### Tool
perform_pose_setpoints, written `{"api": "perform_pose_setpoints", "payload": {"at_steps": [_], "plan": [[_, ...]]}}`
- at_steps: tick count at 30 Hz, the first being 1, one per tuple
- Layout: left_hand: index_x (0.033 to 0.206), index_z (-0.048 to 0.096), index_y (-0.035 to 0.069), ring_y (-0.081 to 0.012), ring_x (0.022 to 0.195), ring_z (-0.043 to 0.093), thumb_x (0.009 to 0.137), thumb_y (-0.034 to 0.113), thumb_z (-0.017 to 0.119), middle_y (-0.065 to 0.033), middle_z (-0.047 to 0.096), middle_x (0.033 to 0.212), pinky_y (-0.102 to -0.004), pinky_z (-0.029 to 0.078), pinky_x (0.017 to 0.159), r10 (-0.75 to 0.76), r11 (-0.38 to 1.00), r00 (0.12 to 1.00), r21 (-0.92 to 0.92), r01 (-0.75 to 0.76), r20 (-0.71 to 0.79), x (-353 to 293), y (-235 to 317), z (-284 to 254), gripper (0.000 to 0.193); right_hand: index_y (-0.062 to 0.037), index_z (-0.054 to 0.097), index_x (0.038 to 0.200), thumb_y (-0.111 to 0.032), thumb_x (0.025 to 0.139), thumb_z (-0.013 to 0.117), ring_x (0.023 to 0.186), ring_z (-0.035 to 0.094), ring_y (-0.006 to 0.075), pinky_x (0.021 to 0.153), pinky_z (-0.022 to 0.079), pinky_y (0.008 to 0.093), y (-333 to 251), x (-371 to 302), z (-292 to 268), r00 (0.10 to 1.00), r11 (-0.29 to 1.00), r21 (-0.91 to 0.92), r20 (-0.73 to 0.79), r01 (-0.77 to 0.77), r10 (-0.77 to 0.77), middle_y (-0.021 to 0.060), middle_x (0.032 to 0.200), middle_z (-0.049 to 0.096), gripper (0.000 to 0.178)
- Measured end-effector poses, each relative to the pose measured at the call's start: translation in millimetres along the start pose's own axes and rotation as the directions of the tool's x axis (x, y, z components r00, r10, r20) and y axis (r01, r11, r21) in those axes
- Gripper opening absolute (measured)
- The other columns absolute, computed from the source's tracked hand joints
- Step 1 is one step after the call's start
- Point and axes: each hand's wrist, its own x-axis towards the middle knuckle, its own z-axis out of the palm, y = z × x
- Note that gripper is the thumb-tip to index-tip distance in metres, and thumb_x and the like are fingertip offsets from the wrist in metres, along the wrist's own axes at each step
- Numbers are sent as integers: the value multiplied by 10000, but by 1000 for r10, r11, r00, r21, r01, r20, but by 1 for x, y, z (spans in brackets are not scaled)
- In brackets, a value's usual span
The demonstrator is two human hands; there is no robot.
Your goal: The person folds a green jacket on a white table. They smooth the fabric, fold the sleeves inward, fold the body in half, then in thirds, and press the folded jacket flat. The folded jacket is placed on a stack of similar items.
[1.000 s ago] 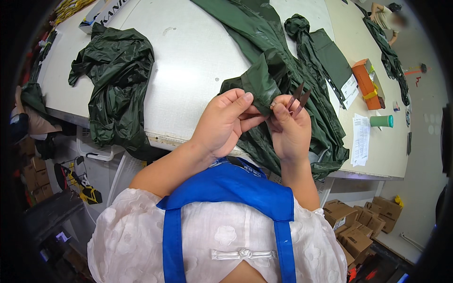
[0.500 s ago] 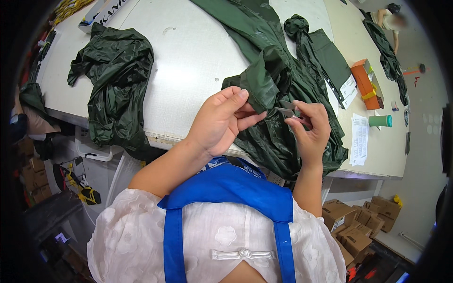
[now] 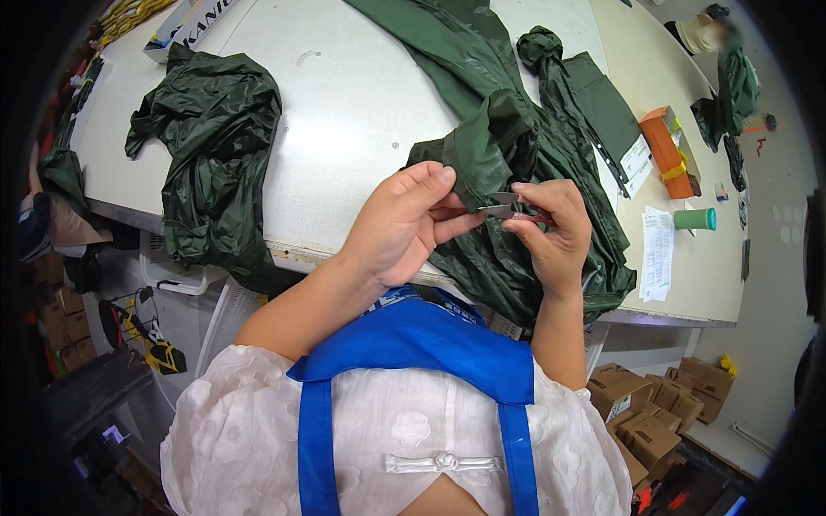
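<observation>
At the tabletop's (image 3: 344,129) near edge, my left hand (image 3: 400,228) pinches a fold of the dark green garment (image 3: 516,249). My right hand (image 3: 551,228) grips small thread snips (image 3: 499,208) at that fold. I judge trimming mid-way. Toward the left edge, a second crumpled green garment (image 3: 211,163) lies untouched.

Two dark green garments (image 3: 525,172) (image 3: 211,163), one orange box (image 3: 669,148), one green cup (image 3: 695,219).
</observation>
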Motion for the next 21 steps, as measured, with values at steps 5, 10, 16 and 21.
{"api": "perform_pose_setpoints", "payload": {"at_steps": [5,10,16,21], "plan": [[965,519,52,-179,951,628,978,187,469,-104,630,999,-357,516,905,2,1000,1000,26,-1,-12,-1,0,2,145,-40,688,982,-34,636,801,760,583,132,619,486,234,-4,3,3,1000,1000,-7,13,17,-17,49,836,598,365],[961,519,49,-182,950,626,979,181,466,-107,630,1003,-357,512,904,50,998,999,46,-50,4,-2,0,1,144,-36,682,951,-20,666,781,714,549,114,583,438,219,-6,1,3,1000,1000,-4,-26,-6,6,43,842,589,302],[906,524,44,-172,910,624,954,158,523,-92,625,950,-349,520,873,89,996,993,39,-86,-82,-1,-2,12,123,-40,657,953,-22,716,737,652,501,85,582,396,200,-22,-5,11,977,982,47,-93,-186,189,23,848,578,251],[877,531,41,-149,833,618,926,128,574,-51,598,849,-334,532,804,109,988,991,120,-100,-76,-3,-6,8,108,-37,666,908,-12,734,704,546,519,169,491,400,265,-30,4,31,968,919,-360,-122,164,-220,56,666,556,180]]}}
